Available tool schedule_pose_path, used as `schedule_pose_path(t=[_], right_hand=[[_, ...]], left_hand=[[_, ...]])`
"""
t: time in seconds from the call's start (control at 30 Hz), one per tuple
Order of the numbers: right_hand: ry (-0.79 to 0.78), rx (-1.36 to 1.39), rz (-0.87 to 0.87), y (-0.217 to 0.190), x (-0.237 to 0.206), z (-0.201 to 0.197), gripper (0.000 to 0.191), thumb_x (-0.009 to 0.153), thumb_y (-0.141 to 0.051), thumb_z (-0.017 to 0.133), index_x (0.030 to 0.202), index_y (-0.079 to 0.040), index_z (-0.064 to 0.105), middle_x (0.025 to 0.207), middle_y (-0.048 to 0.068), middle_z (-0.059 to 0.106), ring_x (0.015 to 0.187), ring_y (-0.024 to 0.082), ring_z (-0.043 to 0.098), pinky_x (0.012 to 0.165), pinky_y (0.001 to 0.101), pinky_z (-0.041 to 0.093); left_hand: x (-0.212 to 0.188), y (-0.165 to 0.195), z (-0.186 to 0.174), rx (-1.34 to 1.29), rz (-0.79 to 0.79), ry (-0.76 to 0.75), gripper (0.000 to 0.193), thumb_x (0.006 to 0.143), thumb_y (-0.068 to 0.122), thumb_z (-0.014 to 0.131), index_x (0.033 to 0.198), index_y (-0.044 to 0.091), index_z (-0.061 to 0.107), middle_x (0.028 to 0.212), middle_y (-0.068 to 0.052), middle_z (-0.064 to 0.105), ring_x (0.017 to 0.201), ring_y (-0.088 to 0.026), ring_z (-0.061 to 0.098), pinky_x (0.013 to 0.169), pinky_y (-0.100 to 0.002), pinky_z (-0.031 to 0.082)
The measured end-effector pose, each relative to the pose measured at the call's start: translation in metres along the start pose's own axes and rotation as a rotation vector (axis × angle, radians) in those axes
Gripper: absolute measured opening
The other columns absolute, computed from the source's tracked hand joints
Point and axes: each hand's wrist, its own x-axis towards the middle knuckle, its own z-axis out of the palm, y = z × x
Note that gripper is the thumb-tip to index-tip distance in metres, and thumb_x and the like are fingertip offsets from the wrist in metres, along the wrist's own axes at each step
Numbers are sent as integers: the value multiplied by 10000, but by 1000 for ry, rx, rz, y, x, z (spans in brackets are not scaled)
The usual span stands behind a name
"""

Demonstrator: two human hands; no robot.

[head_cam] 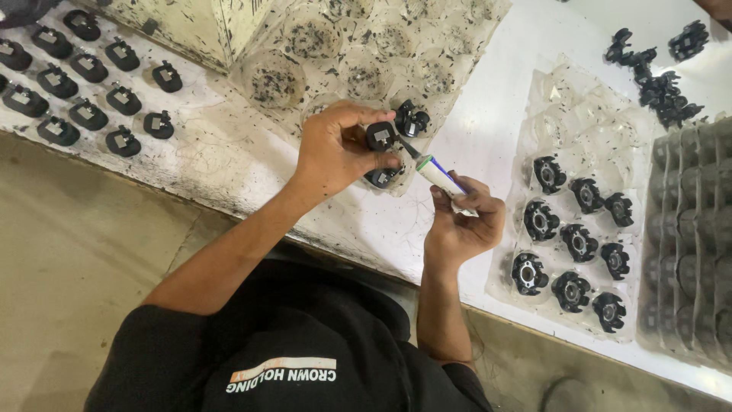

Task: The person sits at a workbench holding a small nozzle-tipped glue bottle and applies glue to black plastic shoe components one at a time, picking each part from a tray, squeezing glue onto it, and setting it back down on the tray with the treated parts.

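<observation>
Left hand [335, 149] fingers clamp a round black plastic part [380, 136]; right hand [463, 221] grips a seemingly white tube [440, 175].

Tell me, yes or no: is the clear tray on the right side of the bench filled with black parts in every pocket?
No: the clear tray holds black parts only in its near pockets, while its far pockets are bare.
</observation>
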Motion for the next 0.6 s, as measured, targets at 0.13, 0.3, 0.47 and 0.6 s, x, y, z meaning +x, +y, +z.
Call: schedule_pose_path(t=[0.13, 0.3, 0.47, 0.6], right_hand=[[-19, -65, -66, -7, -2, 5, 428, 853, 209, 781, 981, -41, 458, 1116, 198, 661, 1122, 265, 703, 1003, 384, 619], [-32, -133, -134, -9, -3, 9, 445, 818, 213, 789, 959, -39, 451, 1053, 198, 663, 1068, 260, 712, 953, 372, 614], [-57, -206, -156, -11, -2, 13, 443, 817, 219, 790, 944, -38, 453, 987, 177, 663, 1015, 263, 725, 888, 347, 613], [-104, -271, -226, -14, 3, 14, 427, 775, 236, 782, 888, -31, 467, 912, 145, 644, 942, 255, 720, 858, 357, 619]], left_hand=[[5, -10, -1, -239, -32, -43, 484, 823, -179, 775, 1258, 13, 689, 1294, -102, 683, 997, -168, 754, 865, -289, 688], [4, -17, -1, -265, -130, -38, 465, 823, -216, 742, 1231, 3, 694, 1270, -98, 700, 1013, -171, 753, 881, -305, 684], [-1, -15, -1, -248, -165, -43, 501, 807, -228, 725, 1246, 10, 684, 1269, -88, 693, 998, -163, 747, 870, -299, 678], [-2, -14, -2, -268, -166, -55, 487, 821, -224, 730, 1257, -12, 678, 1267, -89, 694, 1003, -159, 744, 885, -291, 669]])
